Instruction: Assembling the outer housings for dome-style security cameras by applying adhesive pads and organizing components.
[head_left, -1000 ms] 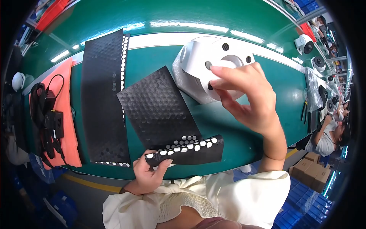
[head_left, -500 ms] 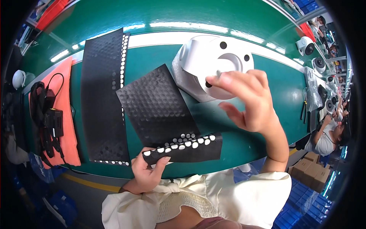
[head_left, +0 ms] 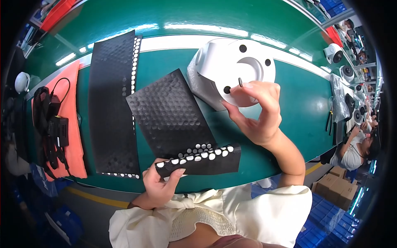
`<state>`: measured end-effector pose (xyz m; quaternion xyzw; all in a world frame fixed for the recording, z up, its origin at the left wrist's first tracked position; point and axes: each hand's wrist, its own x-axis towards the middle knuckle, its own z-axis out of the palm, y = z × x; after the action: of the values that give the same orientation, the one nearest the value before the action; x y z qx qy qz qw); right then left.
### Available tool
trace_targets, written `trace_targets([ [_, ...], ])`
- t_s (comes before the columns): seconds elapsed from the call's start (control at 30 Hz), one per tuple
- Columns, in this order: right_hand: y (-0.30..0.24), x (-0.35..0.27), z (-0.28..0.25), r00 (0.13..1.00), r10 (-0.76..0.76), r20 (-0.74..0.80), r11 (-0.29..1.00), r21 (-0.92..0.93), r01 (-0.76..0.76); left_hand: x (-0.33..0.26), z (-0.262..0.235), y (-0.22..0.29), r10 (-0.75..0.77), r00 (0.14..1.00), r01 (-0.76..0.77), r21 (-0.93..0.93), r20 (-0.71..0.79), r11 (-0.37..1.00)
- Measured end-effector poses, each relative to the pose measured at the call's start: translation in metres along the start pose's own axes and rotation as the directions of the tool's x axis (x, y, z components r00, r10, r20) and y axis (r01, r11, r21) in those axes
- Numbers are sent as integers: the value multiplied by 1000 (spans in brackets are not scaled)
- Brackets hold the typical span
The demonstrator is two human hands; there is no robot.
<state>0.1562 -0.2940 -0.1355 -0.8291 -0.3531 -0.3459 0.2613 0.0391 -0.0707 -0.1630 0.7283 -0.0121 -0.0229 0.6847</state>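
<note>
**A:** Two hands busy here. Right hand (head_left: 258, 111) pinches a tiny black pad (head_left: 240, 82) against the white round housing (head_left: 231, 70), which sits on the green bench (head_left: 306, 107).

**B:** And the left hand (head_left: 159, 188)?

**A:** Its grip is clamped on a black sticker sheet (head_left: 182, 124), bottom edge folded over, white empty holes showing. Second, longer black sheet (head_left: 111, 103) lies flat beside it. Orange mat (head_left: 68, 120) far left.
</note>
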Motion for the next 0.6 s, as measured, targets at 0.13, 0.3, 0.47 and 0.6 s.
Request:
trace_targets([
  [0.13, 2, -2, 1, 998, 52, 31, 999, 10, -52, 0, 0, -1, -5, 1000, 5, -2, -1, 1000],
  [0.3, 3, -5, 8, 988, 116, -105, 985, 136, -102, 0, -1, -2, -3, 1000, 3, 4, -4, 1000],
  [0.47, 9, -10, 9, 989, 70, -132, 993, 102, -57, -1, -1, -3, 9, 1000, -9, 16, -2, 1000],
  [0.6, 12, -9, 7, 986, 61, -156, 994, 97, -46, 0, 1, -3, 4, 1000, -4, 11, 3, 1000],
])
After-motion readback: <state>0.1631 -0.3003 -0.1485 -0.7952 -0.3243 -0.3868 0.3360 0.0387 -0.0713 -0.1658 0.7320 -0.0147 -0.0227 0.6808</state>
